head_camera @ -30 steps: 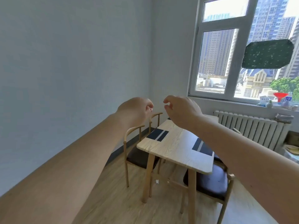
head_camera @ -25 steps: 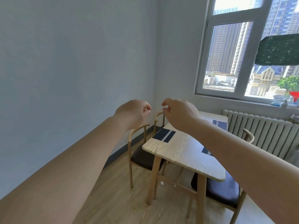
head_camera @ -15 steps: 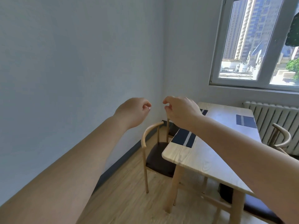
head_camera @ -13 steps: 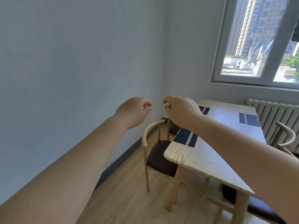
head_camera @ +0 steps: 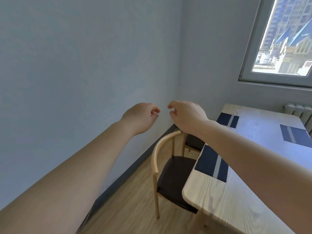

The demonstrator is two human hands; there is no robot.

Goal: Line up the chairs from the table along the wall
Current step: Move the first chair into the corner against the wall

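A wooden chair [head_camera: 159,149] with a curved back and a dark seat is tucked under the left side of the light wooden table [head_camera: 219,205]. Its back faces the grey wall [head_camera: 84,65]. A second chair [head_camera: 194,142] stands behind it, mostly hidden by my right forearm. My left hand [head_camera: 141,118] hovers in the air above the near chair, its fingers curled in and holding nothing. My right hand [head_camera: 185,115] hangs beside it, thumb and fingers slightly apart, also holding nothing. Neither hand touches a chair.
Dark blue placemats [head_camera: 212,164] lie on the table. A strip of wooden floor [head_camera: 135,200] runs between the chairs and the wall's dark baseboard [head_camera: 131,168]. A radiator [head_camera: 300,114] and a window [head_camera: 287,39] are at the far right.
My view has swung left and closer, so the near chair and wall fill more of the frame and the right-side chairs have left it. Both hands keep the same raised pose.
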